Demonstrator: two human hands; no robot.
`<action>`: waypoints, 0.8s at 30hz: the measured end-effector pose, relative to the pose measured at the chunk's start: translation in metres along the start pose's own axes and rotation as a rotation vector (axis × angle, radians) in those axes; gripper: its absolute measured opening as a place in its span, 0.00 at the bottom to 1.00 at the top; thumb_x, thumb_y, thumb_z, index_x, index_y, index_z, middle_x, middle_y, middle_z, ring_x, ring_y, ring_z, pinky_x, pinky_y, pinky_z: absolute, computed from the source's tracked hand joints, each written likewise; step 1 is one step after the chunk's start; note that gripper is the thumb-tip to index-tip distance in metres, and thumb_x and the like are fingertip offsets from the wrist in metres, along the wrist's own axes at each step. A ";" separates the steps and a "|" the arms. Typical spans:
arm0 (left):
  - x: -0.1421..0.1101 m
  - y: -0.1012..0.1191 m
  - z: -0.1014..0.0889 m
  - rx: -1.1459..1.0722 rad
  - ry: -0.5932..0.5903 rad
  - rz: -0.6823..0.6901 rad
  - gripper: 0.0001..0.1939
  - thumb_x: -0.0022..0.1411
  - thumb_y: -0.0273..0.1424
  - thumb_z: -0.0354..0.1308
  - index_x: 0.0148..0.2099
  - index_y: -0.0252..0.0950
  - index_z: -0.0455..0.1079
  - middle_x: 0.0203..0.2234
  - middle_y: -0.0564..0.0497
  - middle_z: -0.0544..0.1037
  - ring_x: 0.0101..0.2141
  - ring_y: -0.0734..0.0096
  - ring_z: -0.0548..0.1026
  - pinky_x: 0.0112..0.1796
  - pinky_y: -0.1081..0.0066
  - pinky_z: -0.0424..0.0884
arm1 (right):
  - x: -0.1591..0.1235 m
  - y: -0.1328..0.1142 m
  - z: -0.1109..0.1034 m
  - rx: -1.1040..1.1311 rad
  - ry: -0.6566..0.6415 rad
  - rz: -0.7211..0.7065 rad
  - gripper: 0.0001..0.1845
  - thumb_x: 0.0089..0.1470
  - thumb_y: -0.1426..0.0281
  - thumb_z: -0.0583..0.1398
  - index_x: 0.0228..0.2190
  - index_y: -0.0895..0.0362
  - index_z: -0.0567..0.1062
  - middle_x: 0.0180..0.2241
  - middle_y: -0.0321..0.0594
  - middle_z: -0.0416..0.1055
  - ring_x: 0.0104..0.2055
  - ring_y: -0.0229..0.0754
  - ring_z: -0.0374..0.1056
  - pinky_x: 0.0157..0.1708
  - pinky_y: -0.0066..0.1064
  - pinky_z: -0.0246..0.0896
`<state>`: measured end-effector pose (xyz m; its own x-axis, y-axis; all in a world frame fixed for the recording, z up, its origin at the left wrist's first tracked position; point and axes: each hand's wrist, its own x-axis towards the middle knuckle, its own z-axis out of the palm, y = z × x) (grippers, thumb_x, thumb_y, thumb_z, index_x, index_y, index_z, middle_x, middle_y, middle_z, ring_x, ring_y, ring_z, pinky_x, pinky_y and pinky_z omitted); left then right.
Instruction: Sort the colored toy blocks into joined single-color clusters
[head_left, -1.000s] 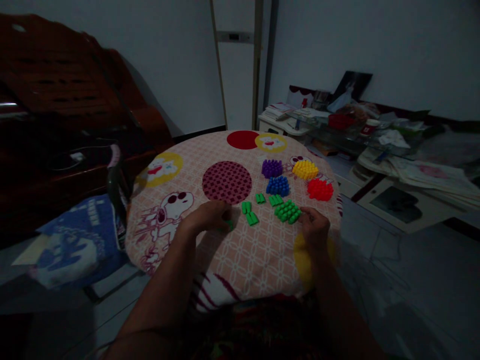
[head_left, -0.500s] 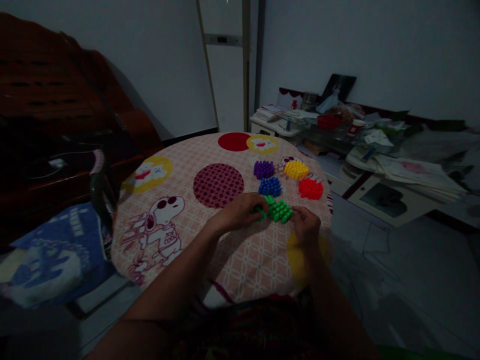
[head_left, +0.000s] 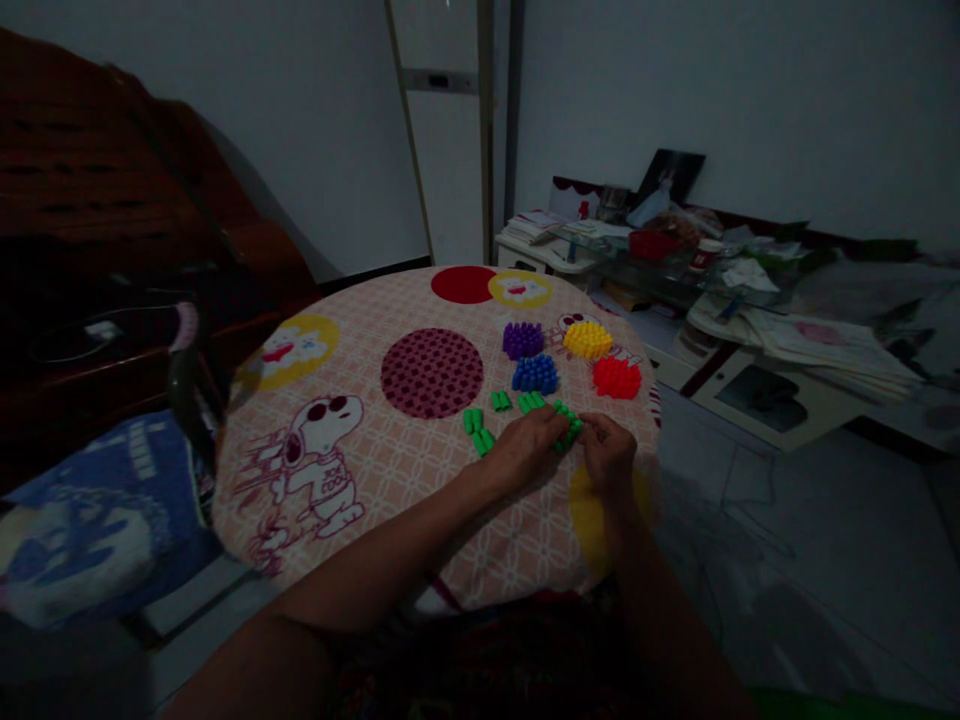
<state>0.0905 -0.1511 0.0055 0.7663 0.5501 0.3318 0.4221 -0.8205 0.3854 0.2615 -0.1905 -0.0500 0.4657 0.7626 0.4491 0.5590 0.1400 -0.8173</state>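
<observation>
On the cloth-covered round table (head_left: 352,330), a cluster of upright green plastic pegs (head_left: 571,420) stands between my two hands. My left hand (head_left: 525,450) reaches over the cluster's near left side, its fingers bent together on green pegs and partly hiding them. At the right edge, my right hand (head_left: 611,452) pinches the cluster with thumb and finger. Several loose green pieces (head_left: 474,420) lie on the cloth left of the cluster. Just beyond stand clusters of blue pegs (head_left: 535,375), purple pegs (head_left: 523,340), yellow pegs (head_left: 588,340) and red pegs (head_left: 617,378).
A chair with a blue cloth (head_left: 112,510) stands left of the table, before a dark wooden bench (head_left: 97,180). To the right, a low cabinet (head_left: 787,400) carries papers, a paper cup (head_left: 705,256) and a red bowl (head_left: 651,244).
My left hand has moved right, from the left of the green cluster onto it. Loose green pieces now show on the cloth where it was. My right hand stays at the cluster's edge.
</observation>
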 end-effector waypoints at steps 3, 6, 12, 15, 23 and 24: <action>0.000 -0.001 0.004 0.021 0.054 0.000 0.04 0.64 0.23 0.53 0.40 0.36 0.67 0.36 0.48 0.70 0.36 0.68 0.70 0.35 0.70 0.66 | 0.000 0.000 0.000 -0.005 -0.005 -0.011 0.15 0.50 0.66 0.55 0.33 0.58 0.81 0.29 0.41 0.79 0.29 0.44 0.73 0.33 0.33 0.68; -0.001 -0.001 0.008 0.026 0.089 0.003 0.05 0.64 0.24 0.53 0.42 0.37 0.66 0.38 0.48 0.70 0.38 0.67 0.70 0.36 0.70 0.66 | 0.001 0.000 -0.001 -0.022 -0.009 -0.029 0.15 0.51 0.66 0.56 0.33 0.58 0.81 0.29 0.41 0.79 0.30 0.44 0.73 0.34 0.33 0.68; -0.002 0.002 0.006 0.022 0.109 -0.005 0.05 0.64 0.26 0.54 0.43 0.37 0.66 0.40 0.48 0.70 0.40 0.67 0.70 0.37 0.70 0.67 | 0.000 0.001 0.000 -0.016 -0.007 -0.029 0.15 0.50 0.65 0.56 0.32 0.58 0.80 0.30 0.42 0.80 0.31 0.45 0.74 0.35 0.33 0.68; -0.001 -0.007 -0.012 -0.008 0.150 -0.029 0.10 0.62 0.29 0.59 0.46 0.37 0.67 0.42 0.47 0.71 0.42 0.65 0.71 0.40 0.69 0.69 | -0.001 0.003 0.001 0.013 -0.013 -0.003 0.15 0.51 0.64 0.56 0.34 0.58 0.81 0.31 0.42 0.80 0.31 0.45 0.74 0.34 0.34 0.68; 0.008 -0.073 -0.037 0.230 0.053 -0.459 0.09 0.65 0.31 0.56 0.43 0.31 0.73 0.41 0.40 0.76 0.44 0.59 0.74 0.45 0.64 0.68 | 0.000 0.009 0.003 0.025 -0.026 0.015 0.15 0.51 0.66 0.56 0.34 0.57 0.80 0.31 0.43 0.80 0.33 0.46 0.75 0.34 0.34 0.69; 0.009 -0.078 -0.034 0.246 0.006 -0.488 0.09 0.65 0.32 0.56 0.42 0.31 0.73 0.41 0.39 0.77 0.44 0.58 0.75 0.45 0.64 0.68 | 0.000 0.009 0.003 0.014 -0.024 0.003 0.15 0.51 0.66 0.56 0.34 0.57 0.80 0.31 0.43 0.80 0.33 0.46 0.75 0.35 0.34 0.69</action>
<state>0.0480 -0.0773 0.0077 0.4509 0.8763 0.1700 0.8293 -0.4817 0.2833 0.2647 -0.1876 -0.0588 0.4504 0.7778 0.4383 0.5477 0.1470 -0.8237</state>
